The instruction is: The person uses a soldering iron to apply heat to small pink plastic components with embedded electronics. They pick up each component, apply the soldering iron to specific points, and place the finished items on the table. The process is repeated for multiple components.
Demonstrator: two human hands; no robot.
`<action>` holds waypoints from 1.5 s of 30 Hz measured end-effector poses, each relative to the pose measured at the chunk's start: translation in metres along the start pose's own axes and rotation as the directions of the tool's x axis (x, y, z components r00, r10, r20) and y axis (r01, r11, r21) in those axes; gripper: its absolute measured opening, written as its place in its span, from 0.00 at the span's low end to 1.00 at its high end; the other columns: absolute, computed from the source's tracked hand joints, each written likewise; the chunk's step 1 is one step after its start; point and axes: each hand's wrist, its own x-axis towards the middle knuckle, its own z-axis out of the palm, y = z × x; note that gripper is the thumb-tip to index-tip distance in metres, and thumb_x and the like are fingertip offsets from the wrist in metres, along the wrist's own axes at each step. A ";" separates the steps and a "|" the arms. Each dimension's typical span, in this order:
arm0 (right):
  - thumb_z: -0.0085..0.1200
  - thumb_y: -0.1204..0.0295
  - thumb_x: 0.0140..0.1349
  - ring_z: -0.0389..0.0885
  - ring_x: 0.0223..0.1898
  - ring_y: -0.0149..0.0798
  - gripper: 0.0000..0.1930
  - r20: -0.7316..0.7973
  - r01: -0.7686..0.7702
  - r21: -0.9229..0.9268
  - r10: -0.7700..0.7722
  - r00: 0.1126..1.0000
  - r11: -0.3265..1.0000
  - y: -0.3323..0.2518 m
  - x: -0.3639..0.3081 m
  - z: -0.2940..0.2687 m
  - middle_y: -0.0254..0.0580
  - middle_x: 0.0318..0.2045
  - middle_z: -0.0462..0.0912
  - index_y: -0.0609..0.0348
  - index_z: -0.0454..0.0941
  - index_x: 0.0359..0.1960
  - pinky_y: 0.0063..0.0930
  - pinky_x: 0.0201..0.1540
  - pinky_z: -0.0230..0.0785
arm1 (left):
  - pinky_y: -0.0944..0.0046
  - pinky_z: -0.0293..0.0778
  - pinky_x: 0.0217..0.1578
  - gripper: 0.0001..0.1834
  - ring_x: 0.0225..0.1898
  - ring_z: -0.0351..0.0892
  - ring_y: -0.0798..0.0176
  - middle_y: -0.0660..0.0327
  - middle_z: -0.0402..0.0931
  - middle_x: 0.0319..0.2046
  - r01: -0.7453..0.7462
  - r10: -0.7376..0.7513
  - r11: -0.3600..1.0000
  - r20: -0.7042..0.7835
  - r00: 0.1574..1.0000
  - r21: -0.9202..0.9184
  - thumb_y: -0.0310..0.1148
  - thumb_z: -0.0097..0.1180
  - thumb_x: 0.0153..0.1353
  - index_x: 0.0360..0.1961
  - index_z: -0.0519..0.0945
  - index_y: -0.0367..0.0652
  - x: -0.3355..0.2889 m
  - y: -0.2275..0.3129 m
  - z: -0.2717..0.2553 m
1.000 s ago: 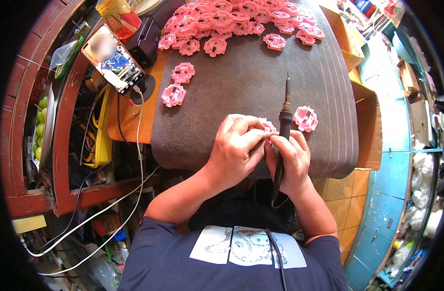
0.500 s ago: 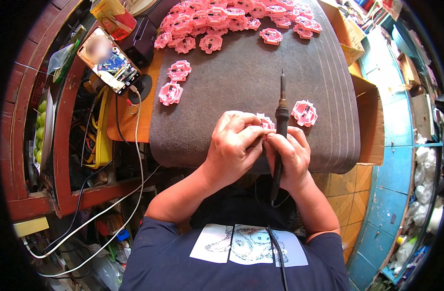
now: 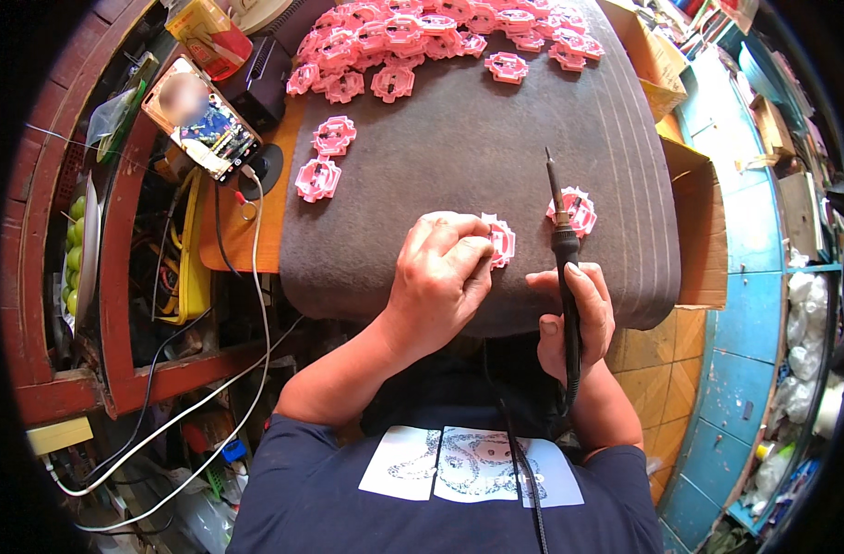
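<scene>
My left hand point(image 3: 440, 268) is closed, its fingertips pinching the left edge of a pink plastic part point(image 3: 502, 242) near the front of the dark mat. In my right hand point(image 3: 580, 323) rests a black-handled soldering iron point(image 3: 565, 249), its metal tip pointing away from me. That hand is apart from the pinched part, thumb along the handle. Just beyond the iron's shaft lies another pink part point(image 3: 580, 213), partly covered by it. Two more pink parts point(image 3: 318, 178) sit at the mat's left side.
A large heap of pink parts point(image 3: 403, 32) covers the far end of the mat point(image 3: 422, 157). A phone point(image 3: 203, 118) playing a picture stands on the left, with a white cable point(image 3: 267, 268) hanging from it. Cardboard boxes point(image 3: 700, 222) flank the right edge. The iron's cord point(image 3: 523, 452) runs over my shirt.
My right hand has drawn away from the pink part, moving right and toward me with the soldering iron. My left hand keeps its pinch. The whole view has shifted slightly.
</scene>
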 end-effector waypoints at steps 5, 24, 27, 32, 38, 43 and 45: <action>0.63 0.62 0.73 0.83 0.37 0.47 0.26 0.002 0.009 -0.032 -0.009 1.000 0.999 -0.007 0.000 -0.006 0.47 0.39 0.91 0.69 0.75 0.63 0.44 0.44 0.74 | 0.49 0.79 0.52 0.12 0.49 0.82 0.45 0.54 0.83 0.46 -0.003 0.003 1.000 -0.005 1.000 0.014 0.20 0.70 0.53 0.38 0.83 0.38 -0.002 0.001 0.002; 0.65 0.62 0.69 0.77 0.25 0.43 0.18 0.108 0.045 0.002 -0.045 0.993 0.999 -0.038 0.008 -0.040 0.42 0.27 0.80 0.68 0.84 0.48 0.37 0.29 0.66 | 0.49 0.80 0.53 0.12 0.51 0.83 0.45 0.53 0.83 0.48 -0.018 0.018 1.000 0.031 0.999 0.022 0.19 0.70 0.54 0.40 0.84 0.38 -0.002 -0.001 -0.001; 0.65 0.63 0.69 0.77 0.25 0.43 0.18 0.106 0.053 0.003 -0.053 0.993 0.999 -0.037 0.008 -0.038 0.42 0.27 0.80 0.68 0.84 0.48 0.37 0.28 0.66 | 0.49 0.80 0.53 0.12 0.51 0.83 0.45 0.54 0.83 0.48 -0.020 0.019 1.000 0.031 0.999 0.019 0.19 0.70 0.55 0.40 0.84 0.38 -0.003 -0.001 -0.001; 0.65 0.64 0.68 0.77 0.25 0.42 0.17 0.103 0.051 0.010 -0.052 0.993 0.999 -0.035 0.007 -0.035 0.41 0.26 0.80 0.68 0.84 0.48 0.37 0.28 0.66 | 0.49 0.80 0.53 0.12 0.51 0.83 0.45 0.54 0.83 0.48 -0.025 0.025 1.000 0.029 0.999 0.017 0.19 0.70 0.55 0.41 0.84 0.39 -0.003 -0.001 -0.001; 0.65 0.66 0.67 0.77 0.24 0.42 0.16 0.115 0.049 0.008 -0.050 0.992 0.999 -0.037 0.007 -0.036 0.41 0.26 0.80 0.69 0.84 0.47 0.36 0.27 0.66 | 0.49 0.79 0.53 0.13 0.51 0.83 0.45 0.54 0.83 0.48 -0.024 0.024 1.000 0.023 0.999 0.015 0.19 0.70 0.54 0.41 0.84 0.38 -0.004 -0.002 0.000; 0.65 0.67 0.67 0.77 0.24 0.42 0.15 0.116 0.042 0.007 -0.043 0.992 0.999 -0.038 0.008 -0.037 0.41 0.26 0.80 0.69 0.84 0.47 0.37 0.27 0.67 | 0.48 0.79 0.54 0.13 0.51 0.82 0.44 0.53 0.83 0.48 -0.022 0.021 1.000 0.030 0.999 0.012 0.19 0.70 0.54 0.41 0.84 0.38 -0.003 -0.001 -0.001; 0.65 0.68 0.66 0.77 0.24 0.42 0.15 0.111 0.040 0.008 -0.040 0.993 0.999 -0.038 0.008 -0.036 0.42 0.26 0.80 0.69 0.84 0.47 0.37 0.27 0.67 | 0.48 0.79 0.54 0.13 0.51 0.82 0.44 0.53 0.83 0.48 -0.022 0.021 1.000 0.030 0.999 0.011 0.19 0.70 0.54 0.41 0.84 0.38 -0.003 0.000 -0.001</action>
